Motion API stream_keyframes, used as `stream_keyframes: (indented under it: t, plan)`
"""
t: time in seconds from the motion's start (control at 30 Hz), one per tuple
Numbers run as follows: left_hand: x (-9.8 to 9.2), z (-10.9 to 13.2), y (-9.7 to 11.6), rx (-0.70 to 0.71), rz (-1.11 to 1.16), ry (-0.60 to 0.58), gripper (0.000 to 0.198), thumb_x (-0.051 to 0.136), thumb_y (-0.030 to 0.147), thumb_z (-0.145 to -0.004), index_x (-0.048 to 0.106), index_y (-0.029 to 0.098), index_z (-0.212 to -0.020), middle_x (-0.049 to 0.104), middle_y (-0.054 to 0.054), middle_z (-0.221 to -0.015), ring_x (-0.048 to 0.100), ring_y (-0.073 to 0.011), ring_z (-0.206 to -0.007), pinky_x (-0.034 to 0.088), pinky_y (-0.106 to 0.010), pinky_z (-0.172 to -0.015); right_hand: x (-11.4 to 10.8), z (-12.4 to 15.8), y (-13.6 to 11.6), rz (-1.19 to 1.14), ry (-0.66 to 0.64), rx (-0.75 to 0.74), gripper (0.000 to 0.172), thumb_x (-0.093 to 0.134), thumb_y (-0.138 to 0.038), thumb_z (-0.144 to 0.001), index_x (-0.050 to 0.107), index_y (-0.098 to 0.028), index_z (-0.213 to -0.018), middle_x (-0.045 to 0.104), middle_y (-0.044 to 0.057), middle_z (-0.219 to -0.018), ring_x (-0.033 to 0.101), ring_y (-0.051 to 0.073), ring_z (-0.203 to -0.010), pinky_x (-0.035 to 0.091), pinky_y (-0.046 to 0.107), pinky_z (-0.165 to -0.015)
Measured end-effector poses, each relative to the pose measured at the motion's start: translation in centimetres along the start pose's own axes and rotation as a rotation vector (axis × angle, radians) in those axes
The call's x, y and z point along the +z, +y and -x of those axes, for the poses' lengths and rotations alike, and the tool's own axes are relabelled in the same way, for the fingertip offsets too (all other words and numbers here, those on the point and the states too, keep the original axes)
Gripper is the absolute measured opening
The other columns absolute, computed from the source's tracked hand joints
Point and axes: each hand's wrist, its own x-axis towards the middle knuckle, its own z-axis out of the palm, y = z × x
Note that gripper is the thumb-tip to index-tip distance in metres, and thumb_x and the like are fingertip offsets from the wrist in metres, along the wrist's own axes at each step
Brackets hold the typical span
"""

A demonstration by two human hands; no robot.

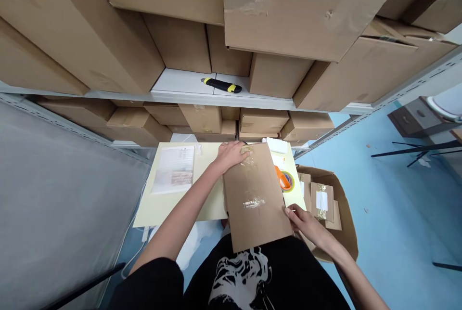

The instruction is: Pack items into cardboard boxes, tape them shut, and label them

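Brown cardboard makes up the box (258, 226), which sits over the pale yellow table (209, 206), its near end reaching past the table's front edge. The left hand (231, 154) lies on the far left corner, thumb over clear tape (248, 161), fingers partly hidden; how firmly it grips, I cannot tell. The right hand (305, 222) has thumb and fingertips close together at the right edge; whether they pinch it is unclear. An orange tape dispenser (282, 178) lies just to the box's right, and a black-and-yellow knife (221, 85) rests on the shelf (180, 81) beyond.
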Motion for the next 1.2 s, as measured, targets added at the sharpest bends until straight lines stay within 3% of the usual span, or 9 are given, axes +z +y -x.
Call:
stream_keyframes:
  t: [0.1, 0.2, 0.3, 0.47, 0.7, 0.87, 1.03, 1.1, 1.2]
  plan:
    - [-0.3, 0.9, -1.8, -0.071, 0.014, 0.026, 0.048, 0.037, 0.056, -0.086, 0.06, 0.021, -0.108, 0.064, -0.008, -0.114, 0.058, -0.0249, -0.105, 0.041, -0.036, -0.09, 0.6, 0.9, -0.7, -0.309, -0.012, -0.008, 0.058, 0.052, -0.07, -0.073, 0.056, -0.022, -0.104, 0.069, 0.006, -0.082, 0.065, 0.023, -0.087, 0.05, 0.04, -0.08]
    - [-1.0, 2.9, -4.9, -0.252, 0.045, 0.11, 0.045, 0.034, 0.055, -0.088, 0.059, 0.022, -0.105, 0.064, -0.008, -0.112, 0.057, -0.0253, -0.106, 0.042, -0.035, -0.088, 1.4, 1.0, -2.1, -0.45, 0.035, -0.124, 0.057, 0.062, -0.064, -0.069, 0.057, -0.025, -0.11, 0.066, 0.01, -0.111, 0.056, 0.025, -0.112, 0.042, 0.044, -0.097]
    - [-1.6, 5.6, -8.1, -0.471, 0.12, 0.159, 0.044, 0.03, 0.054, -0.088, 0.058, 0.023, -0.105, 0.064, -0.008, -0.115, 0.057, -0.0278, -0.108, 0.042, -0.038, -0.087, 3.1, 0.0, -3.8, -0.574, 0.088, -0.324, 0.054, 0.064, -0.055, -0.074, 0.054, -0.027, -0.119, 0.053, 0.009, -0.133, 0.042, 0.024, -0.128, 0.034, 0.045, -0.106]
    - [-1.7, 10.5, -12.4, -0.765, 0.272, 0.25, 0.049, 0.026, 0.056, -0.087, 0.057, 0.022, -0.103, 0.065, -0.013, -0.113, 0.057, -0.0328, -0.106, 0.044, -0.043, -0.083, 7.8, -1.7, -6.9, -0.668, 0.198, -0.575, 0.068, 0.058, -0.05, -0.082, 0.03, -0.033, -0.141, 0.016, 0.0, -0.154, 0.02, 0.023, -0.14, 0.03, 0.046, -0.11]
    - [-0.2, 15.2, -16.8, -0.98, 0.457, 0.393, 0.052, 0.026, 0.055, -0.087, 0.06, 0.017, -0.099, 0.065, -0.017, -0.109, 0.059, -0.0353, -0.104, 0.046, -0.047, -0.083, 12.7, -0.1, -14.1, -0.321, -0.339, -0.868, 0.073, 0.045, -0.049, -0.09, 0.002, -0.032, -0.148, 0.009, 0.0, -0.155, 0.013, 0.023, -0.141, 0.02, 0.047, -0.113]
    - [0.5, 17.2, -20.3, -1.044, 0.661, 0.508, 0.049, 0.029, 0.049, -0.087, 0.061, 0.011, -0.092, 0.068, -0.018, -0.099, 0.063, -0.0302, -0.095, 0.051, -0.039, -0.081, 15.6, -1.5, -19.9, 0.033, -0.454, -0.983, 0.074, 0.046, -0.046, -0.09, 0.004, -0.03, -0.148, -0.001, 0.003, -0.156, 0.01, 0.024, -0.142, 0.018, 0.047, -0.113]
    - [-0.3, 18.9, -22.3, -1.103, 0.655, 0.572, 0.055, 0.023, 0.05, -0.088, 0.06, 0.009, -0.092, 0.068, -0.018, -0.094, 0.065, -0.0287, -0.09, 0.055, -0.035, -0.072, 19.7, -4.9, -21.4, -0.045, -0.549, -0.959, 0.082, 0.052, -0.05, -0.085, 0.002, -0.03, -0.148, -0.003, 0.003, -0.156, 0.001, 0.023, -0.142, 0.02, 0.046, -0.112]
    - [-0.5, 18.8, -22.1, -1.084, 0.635, 0.578, 0.056, 0.024, 0.052, -0.087, 0.062, 0.01, -0.086, 0.068, -0.018, -0.09, 0.064, -0.0298, -0.089, 0.055, -0.036, -0.071, 20.2, -5.7, -20.8, -0.119, -0.586, -0.914, 0.084, 0.049, -0.051, -0.087, -0.005, -0.03, -0.147, 0.001, 0.004, -0.156, 0.008, 0.023, -0.142, 0.022, 0.045, -0.111]
    - [-0.7, 17.6, -20.9, -0.982, 0.616, 0.589, 0.056, 0.029, 0.053, -0.087, 0.063, 0.01, -0.08, 0.069, -0.016, -0.085, 0.064, -0.0304, -0.087, 0.054, -0.036, -0.071, 19.2, -6.3, -19.9, -0.203, -0.654, -0.891, 0.084, 0.044, -0.05, -0.09, -0.018, -0.03, -0.144, 0.016, 0.008, -0.154, 0.037, 0.02, -0.132, 0.03, 0.042, -0.107]
